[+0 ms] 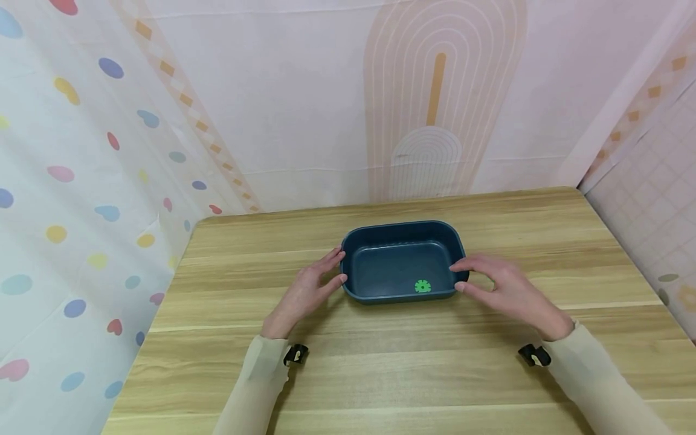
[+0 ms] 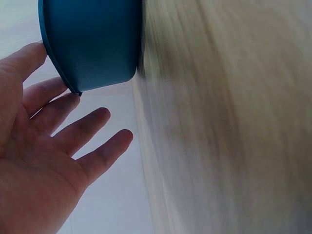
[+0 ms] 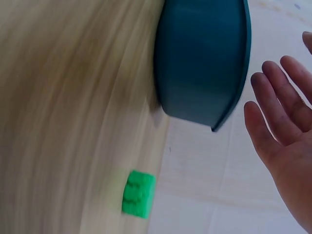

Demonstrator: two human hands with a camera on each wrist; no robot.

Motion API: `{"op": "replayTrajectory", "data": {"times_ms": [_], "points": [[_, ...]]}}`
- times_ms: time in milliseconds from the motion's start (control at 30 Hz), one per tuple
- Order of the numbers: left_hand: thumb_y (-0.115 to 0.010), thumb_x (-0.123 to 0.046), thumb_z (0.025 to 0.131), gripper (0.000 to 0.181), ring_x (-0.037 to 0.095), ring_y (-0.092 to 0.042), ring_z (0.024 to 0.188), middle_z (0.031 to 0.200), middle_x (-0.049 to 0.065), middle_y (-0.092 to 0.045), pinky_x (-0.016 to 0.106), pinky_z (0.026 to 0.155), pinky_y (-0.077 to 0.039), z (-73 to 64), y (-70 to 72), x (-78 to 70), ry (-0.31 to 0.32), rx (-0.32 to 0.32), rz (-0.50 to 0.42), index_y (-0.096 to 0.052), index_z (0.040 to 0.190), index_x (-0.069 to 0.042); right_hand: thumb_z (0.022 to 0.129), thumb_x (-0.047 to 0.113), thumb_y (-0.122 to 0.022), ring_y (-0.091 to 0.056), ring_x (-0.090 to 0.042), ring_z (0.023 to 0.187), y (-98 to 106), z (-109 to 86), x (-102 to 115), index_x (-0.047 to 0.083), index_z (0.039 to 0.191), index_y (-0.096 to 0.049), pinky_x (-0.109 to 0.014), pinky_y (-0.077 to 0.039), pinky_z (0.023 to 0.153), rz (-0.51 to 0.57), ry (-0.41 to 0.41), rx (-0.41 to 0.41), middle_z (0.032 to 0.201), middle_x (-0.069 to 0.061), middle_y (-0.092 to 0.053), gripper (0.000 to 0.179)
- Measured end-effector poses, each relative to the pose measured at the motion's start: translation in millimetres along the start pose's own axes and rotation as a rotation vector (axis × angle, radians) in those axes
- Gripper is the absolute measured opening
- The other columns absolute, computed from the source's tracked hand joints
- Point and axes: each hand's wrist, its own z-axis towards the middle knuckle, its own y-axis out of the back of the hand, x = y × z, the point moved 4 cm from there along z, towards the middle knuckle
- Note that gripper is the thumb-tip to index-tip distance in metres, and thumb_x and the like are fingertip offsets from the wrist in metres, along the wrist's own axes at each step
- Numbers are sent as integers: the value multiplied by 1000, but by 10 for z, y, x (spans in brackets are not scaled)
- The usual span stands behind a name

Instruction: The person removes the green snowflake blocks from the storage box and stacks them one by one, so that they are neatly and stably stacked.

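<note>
A dark blue rectangular basin (image 1: 402, 266) with rounded corners sits on the wooden table. Inside it, near the front wall, lies a green notched disc (image 1: 422, 286). My left hand (image 1: 307, 293) touches the basin's left rim with fingertips, its fingers spread and fairly straight in the left wrist view. At the right end is my right hand (image 1: 505, 290), thumb and fingers apart around the rim. The right wrist view shows those fingers extended and a little away from the basin. A green notched piece (image 3: 139, 194) stands on the table beyond the basin's right end, mostly hidden by my right hand in the head view.
The wood-grain table (image 1: 380, 374) extends around the basin on every side. A patterned curtain (image 1: 304, 109) hangs behind the far edge, with a dotted one (image 1: 81, 241) along the left. Both sleeves carry black clips near the wrists.
</note>
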Motion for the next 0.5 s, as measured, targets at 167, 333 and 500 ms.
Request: {"op": "replayTrajectory", "data": {"times_ms": [167,333,500], "points": [[-60,-30,107,56,32,-40,148,165,6,-35,53,118,-35,0,4,-5,-2,-2,-1,-46,156,-8,98,17,-74,-65,-29,120,-103,63,51,8,126,-72,-56,-52,99,36,-21,88,127,-5,-71,30],[-60,-30,107,56,33,-39,147,165,6,-35,53,118,-35,2,8,-15,-6,1,-1,-46,156,-7,100,29,-71,-64,-27,122,-220,135,79,8,131,-69,-53,-53,100,48,-45,189,132,-4,-69,38],[-60,-30,107,56,32,-39,148,165,6,-36,53,119,-35,2,8,-15,-1,4,5,-46,156,-8,102,39,-68,-65,-23,119,-307,220,109,8,134,-67,-47,-55,99,47,-52,283,132,-3,-68,45]]}}
